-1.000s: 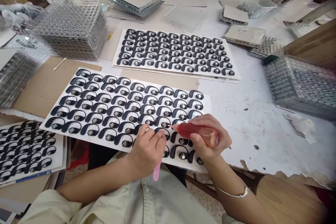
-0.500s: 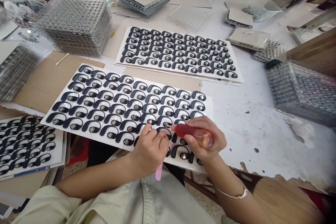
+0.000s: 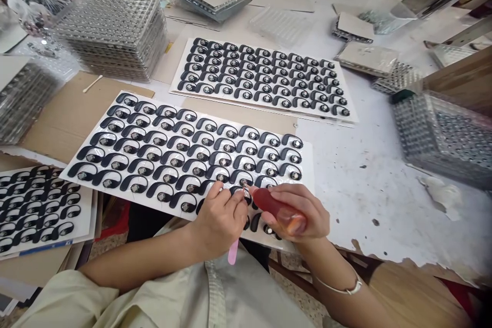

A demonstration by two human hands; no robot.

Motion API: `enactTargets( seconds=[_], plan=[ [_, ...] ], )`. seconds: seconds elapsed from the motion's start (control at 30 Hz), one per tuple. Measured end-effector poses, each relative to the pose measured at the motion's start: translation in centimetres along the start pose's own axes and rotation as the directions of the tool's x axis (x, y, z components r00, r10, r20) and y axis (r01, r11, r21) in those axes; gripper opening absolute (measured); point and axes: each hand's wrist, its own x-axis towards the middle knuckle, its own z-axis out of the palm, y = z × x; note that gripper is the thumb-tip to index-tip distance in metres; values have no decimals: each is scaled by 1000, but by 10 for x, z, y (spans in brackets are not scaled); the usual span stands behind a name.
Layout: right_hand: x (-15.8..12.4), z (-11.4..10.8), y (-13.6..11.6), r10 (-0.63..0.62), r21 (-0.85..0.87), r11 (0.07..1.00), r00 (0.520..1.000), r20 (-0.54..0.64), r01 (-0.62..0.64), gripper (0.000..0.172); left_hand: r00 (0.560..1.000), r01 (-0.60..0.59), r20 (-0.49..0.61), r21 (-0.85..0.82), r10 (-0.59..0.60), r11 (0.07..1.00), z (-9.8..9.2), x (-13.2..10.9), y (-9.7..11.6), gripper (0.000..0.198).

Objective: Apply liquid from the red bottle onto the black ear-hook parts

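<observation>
Red squeeze bottle (image 3: 279, 210) lies sideways in the right hand (image 3: 295, 212), its tip pointing left at a black ear hook (image 3: 238, 190) on the white sheet (image 3: 303, 164), low in the middle. The left hand (image 3: 220, 220), nearer the hook, holds a pink stick (image 3: 232, 252). The hands are close but apart.

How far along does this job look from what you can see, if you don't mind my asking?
Done-looking: the far white sheet of black ear-hook pieces lies full, away from both hands, though I can't confirm it's finished. In hand: the left hand, holding a pink stick, and the right hand, holding a red squeeze bottle, work at the near sheet's front rows. Left: probably its other rows, though none visibly differ.
</observation>
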Motion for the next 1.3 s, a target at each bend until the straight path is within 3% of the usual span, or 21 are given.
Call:
enactTargets(
  seconds=[1.3],
  plan=[
    [-4,1,1,-29,-105,994,998,-53,23,33,1000,-26,15,27,26,999,-4,2,0,14]
  ],
)
